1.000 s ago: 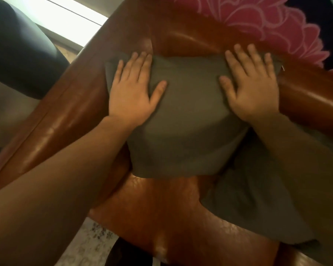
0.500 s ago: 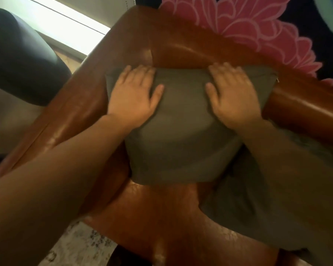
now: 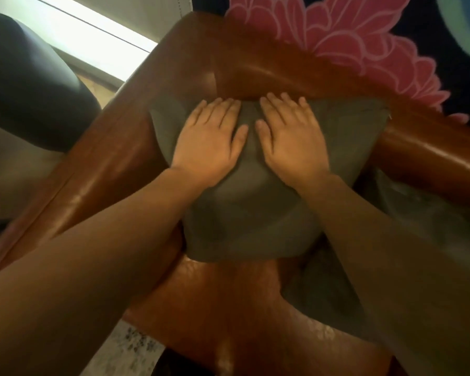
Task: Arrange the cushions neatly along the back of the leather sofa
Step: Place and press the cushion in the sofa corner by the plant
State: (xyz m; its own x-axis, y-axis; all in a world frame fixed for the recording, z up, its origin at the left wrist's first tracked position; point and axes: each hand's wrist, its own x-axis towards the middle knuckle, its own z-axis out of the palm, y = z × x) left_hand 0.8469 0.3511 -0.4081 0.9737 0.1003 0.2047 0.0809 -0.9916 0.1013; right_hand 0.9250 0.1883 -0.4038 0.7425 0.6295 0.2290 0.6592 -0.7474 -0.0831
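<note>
Fingers flat and together, left hand (image 3: 210, 137) and right hand (image 3: 291, 137) press the grey cushion (image 3: 255, 213) against the sofa (image 3: 282, 74) back.

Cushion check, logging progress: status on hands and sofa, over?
Left hand and right hand flat, side by side, pressing grey cushion. Cushion leaning on leather sofa back corner. Second grey cushion lying loose at right.

No readable text, labels, brands, numbers or signs anywhere in view, none on the grey cushion (image 3: 255, 202), none on the brown leather sofa (image 3: 114, 169), none on the pink flower wall painting (image 3: 364, 42)
</note>
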